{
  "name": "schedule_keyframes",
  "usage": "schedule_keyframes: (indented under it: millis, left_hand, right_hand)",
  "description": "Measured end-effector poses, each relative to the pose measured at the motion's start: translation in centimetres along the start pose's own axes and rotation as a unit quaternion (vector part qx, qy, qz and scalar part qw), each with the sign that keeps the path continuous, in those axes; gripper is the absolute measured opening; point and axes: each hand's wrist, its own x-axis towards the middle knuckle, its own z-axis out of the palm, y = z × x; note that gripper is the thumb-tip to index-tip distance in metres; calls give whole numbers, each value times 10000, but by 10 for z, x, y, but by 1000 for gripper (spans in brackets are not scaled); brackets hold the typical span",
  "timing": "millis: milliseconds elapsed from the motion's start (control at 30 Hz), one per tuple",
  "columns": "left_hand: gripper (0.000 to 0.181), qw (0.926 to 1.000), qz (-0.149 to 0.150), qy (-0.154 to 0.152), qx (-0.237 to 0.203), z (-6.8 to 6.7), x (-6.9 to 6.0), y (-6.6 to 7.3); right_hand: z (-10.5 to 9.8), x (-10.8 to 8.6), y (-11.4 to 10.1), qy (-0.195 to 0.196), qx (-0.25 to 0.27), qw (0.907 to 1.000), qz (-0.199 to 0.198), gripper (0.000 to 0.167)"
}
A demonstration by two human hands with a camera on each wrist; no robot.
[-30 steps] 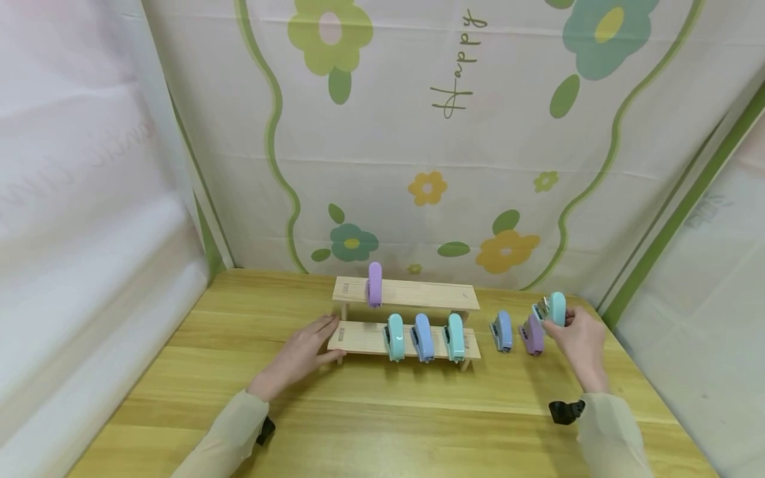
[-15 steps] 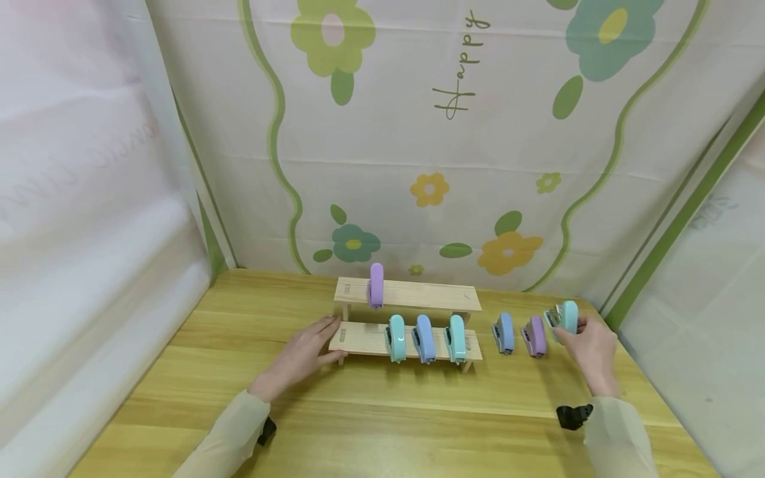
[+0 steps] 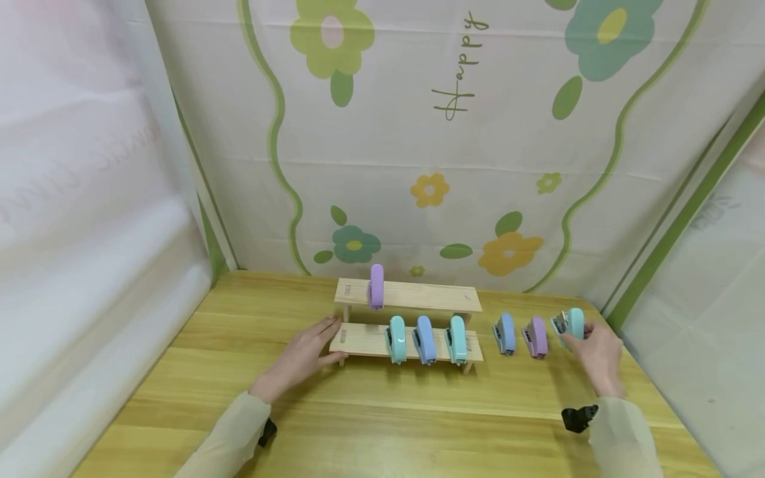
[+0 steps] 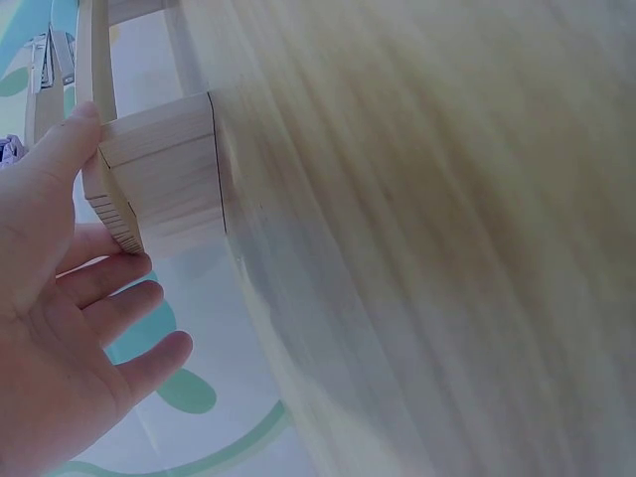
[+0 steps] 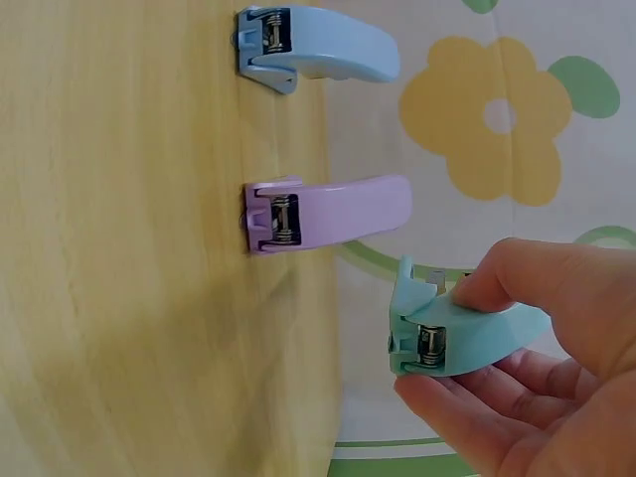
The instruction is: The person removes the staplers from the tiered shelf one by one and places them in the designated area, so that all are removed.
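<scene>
My left hand [image 3: 299, 356] grips the left end of the lower tier of a small two-tier wooden stand [image 3: 361, 337]; thumb and fingers lie on either side of the board [image 4: 111, 199]. My right hand [image 3: 599, 355] pinches a mint-green stapler [image 5: 477, 336] between thumb and fingers, right of the stand. In the right wrist view it appears raised off the table. Beside it, a purple stapler [image 3: 536, 337] and a blue stapler [image 3: 505, 334] stand upright on the table. The lower tier bears a mint stapler [image 3: 397, 339], a blue one [image 3: 425, 340] and another mint one [image 3: 457, 340].
A purple stapler [image 3: 376, 287] stands toward the left of the stand's upper tier [image 3: 430, 294]. The wood-grain table [image 3: 382, 425] ends at a flower-printed cloth [image 3: 382, 133] behind, with more cloth at both sides.
My right hand has moved right and toward me with the mint stapler, from above the purple stapler to beside it, and lower. My left hand stays on the stand.
</scene>
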Motion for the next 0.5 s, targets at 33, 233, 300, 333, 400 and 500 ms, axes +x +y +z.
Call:
schedule_keyframes:
  millis: [33, 233, 300, 333, 400, 500]
  left_hand:
    - [73, 10000, 0, 0, 4, 0, 0, 0]
    - [73, 9999, 75, 79, 4, 0, 0, 0]
    - [73, 9999, 87, 92, 2, -1, 0, 0]
    - [73, 9999, 95, 95, 12, -1, 0, 0]
    - [73, 9999, 96, 87, 33, -1, 0, 0]
    - [73, 9999, 105, 78, 63, -1, 0, 1]
  right_hand:
    - [1, 1, 2, -7, -8, 10000, -5, 42]
    - [3, 2, 9, -24, 26, 10000, -52, 40]
    - [4, 3, 11, -44, 35, 10000, -56, 40]
    - [4, 3, 12, -58, 36, 10000, -59, 40]
    - [5, 4, 14, -75, 24, 9999, -66, 39]
    - [6, 5, 16, -138, 32, 9999, -45, 40]
